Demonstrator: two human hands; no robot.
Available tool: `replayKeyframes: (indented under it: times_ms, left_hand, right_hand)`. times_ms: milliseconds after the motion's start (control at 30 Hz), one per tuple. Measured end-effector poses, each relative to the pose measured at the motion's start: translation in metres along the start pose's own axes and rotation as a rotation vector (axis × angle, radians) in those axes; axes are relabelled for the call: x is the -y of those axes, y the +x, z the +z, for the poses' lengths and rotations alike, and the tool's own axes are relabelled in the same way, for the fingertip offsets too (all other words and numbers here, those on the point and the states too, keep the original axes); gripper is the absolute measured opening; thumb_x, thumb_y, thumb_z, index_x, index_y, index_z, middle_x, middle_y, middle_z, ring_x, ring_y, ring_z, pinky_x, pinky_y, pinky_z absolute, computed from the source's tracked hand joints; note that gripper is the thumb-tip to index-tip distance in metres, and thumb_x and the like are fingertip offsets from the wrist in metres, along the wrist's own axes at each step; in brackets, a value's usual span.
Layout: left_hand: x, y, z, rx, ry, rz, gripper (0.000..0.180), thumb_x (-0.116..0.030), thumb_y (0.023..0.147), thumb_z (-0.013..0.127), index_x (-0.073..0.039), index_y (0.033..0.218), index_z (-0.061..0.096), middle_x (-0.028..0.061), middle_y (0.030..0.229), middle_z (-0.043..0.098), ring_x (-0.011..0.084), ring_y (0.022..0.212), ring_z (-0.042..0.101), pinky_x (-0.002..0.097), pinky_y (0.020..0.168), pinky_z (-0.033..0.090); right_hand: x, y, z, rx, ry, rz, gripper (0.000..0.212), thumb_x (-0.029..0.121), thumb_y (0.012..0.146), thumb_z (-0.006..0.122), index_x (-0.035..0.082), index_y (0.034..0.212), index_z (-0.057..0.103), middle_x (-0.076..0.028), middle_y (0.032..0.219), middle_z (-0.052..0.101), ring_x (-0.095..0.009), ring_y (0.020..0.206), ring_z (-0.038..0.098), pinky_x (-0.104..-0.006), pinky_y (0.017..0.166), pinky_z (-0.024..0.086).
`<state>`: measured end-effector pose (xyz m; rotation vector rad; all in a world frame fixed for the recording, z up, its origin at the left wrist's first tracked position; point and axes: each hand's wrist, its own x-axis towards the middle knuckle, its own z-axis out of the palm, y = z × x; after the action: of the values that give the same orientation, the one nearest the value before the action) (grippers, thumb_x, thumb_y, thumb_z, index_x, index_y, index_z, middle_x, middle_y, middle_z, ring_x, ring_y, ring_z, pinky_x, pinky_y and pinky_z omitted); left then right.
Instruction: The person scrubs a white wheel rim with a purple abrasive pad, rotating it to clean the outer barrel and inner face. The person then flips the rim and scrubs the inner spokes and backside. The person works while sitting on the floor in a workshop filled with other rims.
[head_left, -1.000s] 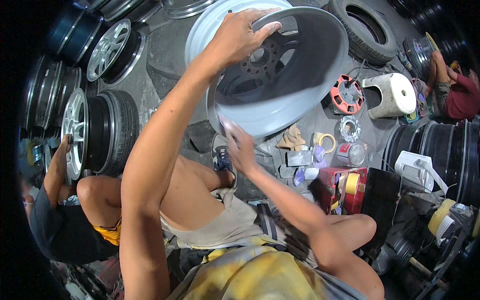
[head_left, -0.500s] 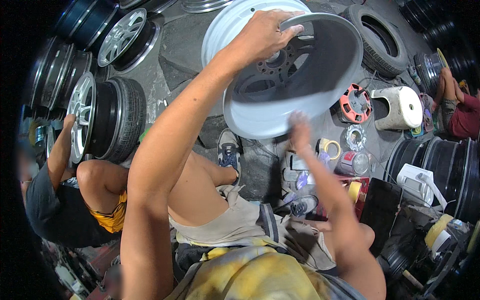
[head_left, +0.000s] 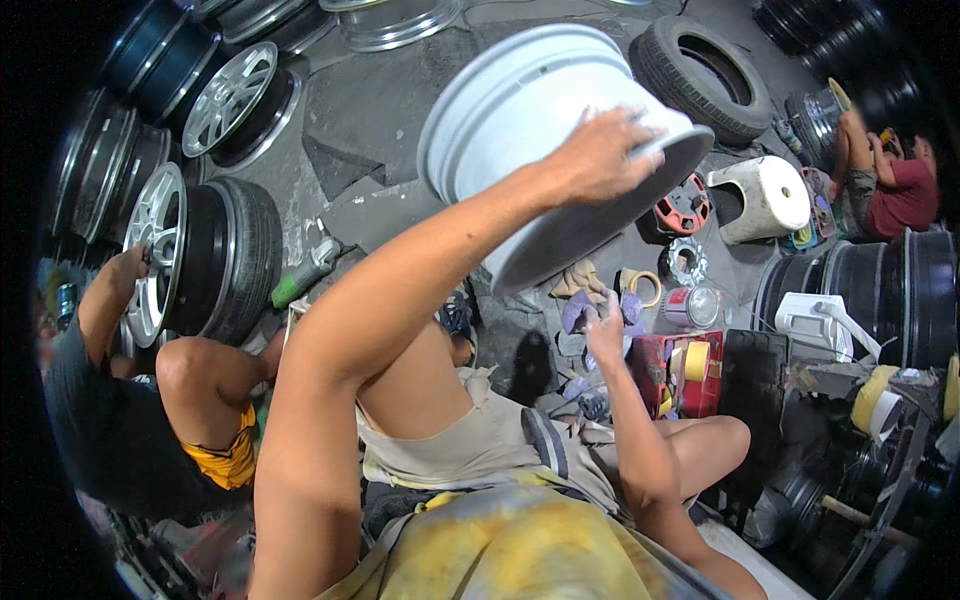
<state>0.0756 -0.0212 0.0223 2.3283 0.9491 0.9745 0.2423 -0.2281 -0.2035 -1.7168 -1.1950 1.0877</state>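
Note:
A grey-white wheel rim [head_left: 520, 110] stands tilted before me, its smooth outer barrel up and its dark open side turned down to the right. My left hand [head_left: 605, 160] grips it near the lip, fingers slightly blurred. Below the rim, my right hand [head_left: 604, 332] is raised with its fingers apart and holds nothing that I can see. Close by it lie crumpled purple-grey pieces [head_left: 575, 312], a tan cloth [head_left: 580, 280] and a roll of masking tape [head_left: 641, 288].
A tin can [head_left: 690, 307], a red box with tape rolls [head_left: 652, 372], a white stool [head_left: 765, 200] and a tyre [head_left: 705, 80] are on the right. To the left, a co-worker [head_left: 110, 400] holds a silver spoked wheel [head_left: 158, 255]; a green-grey power tool [head_left: 308, 270] lies nearby. Another person sits far right.
The rim has turned so its outer barrel faces up, and its spoked inside is now hidden. My left hand has come lower and right with it; my right hand has dropped away from its edge.

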Motion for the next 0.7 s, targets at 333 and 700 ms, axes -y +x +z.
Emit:
replayKeyframes:
  times_ms: [333,700]
  left_hand:
    - [0.029,-0.014,-0.066,-0.330,0.064,-0.028,0.041,-0.030,0.095,0.070,0.001,0.122,0.071,0.0227,0.132,0.066,0.0374,0.125,0.062,0.0449,0.109,0.046]
    - [0.143,-0.156,-0.107,0.253,-0.122,-0.791,0.101,-0.079,0.096,0.041,0.011,0.143,0.052,0.0326,0.144,0.055,0.0430,0.138,0.050,0.0499,0.112,0.040]
  right_hand:
    - [0.057,-0.049,0.068,0.187,-0.396,-0.356,0.039,0.026,0.088,0.067,-0.005,0.111,0.069,-0.032,0.109,0.067,-0.047,0.108,0.061,-0.0526,0.095,0.048]
    - [0.032,-0.026,0.133,0.131,-0.532,-0.215,0.051,0.042,0.092,0.064,-0.006,0.111,0.070,-0.032,0.114,0.069,-0.049,0.109,0.064,-0.0530,0.100,0.047]
